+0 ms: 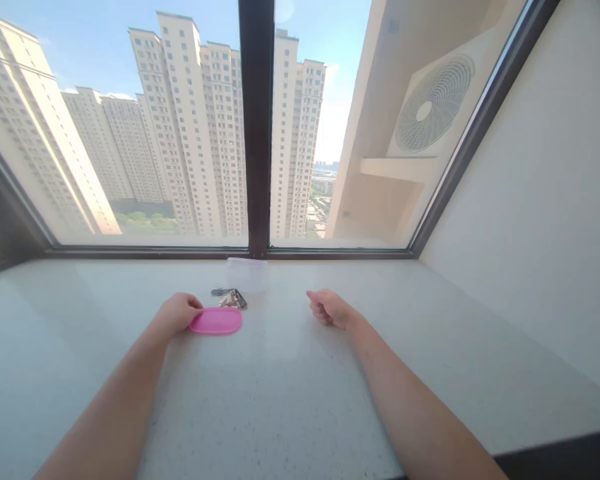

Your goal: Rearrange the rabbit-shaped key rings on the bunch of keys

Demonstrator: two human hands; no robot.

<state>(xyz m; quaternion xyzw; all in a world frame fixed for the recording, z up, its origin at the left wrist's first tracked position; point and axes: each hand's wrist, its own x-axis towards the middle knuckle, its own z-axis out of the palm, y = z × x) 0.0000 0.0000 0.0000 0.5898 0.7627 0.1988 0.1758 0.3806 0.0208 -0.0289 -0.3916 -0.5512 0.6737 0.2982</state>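
On the pale speckled sill, my left hand pinches the left end of a shallow pink tray, which has rounded corners. Just behind the tray lies a small pile of metal clips or similar pieces, several of them overlapping; their exact kind is too small to tell. A clear plastic bag lies flat behind the pile, close to the window frame. My right hand rests to the right, apart from these things, its fingers curled into a loose fist with nothing visible in it.
The sill stretches across the view under a large window with a dark frame. A white wall borders it on the right. Tall buildings and an air-conditioner unit stand outside the glass.
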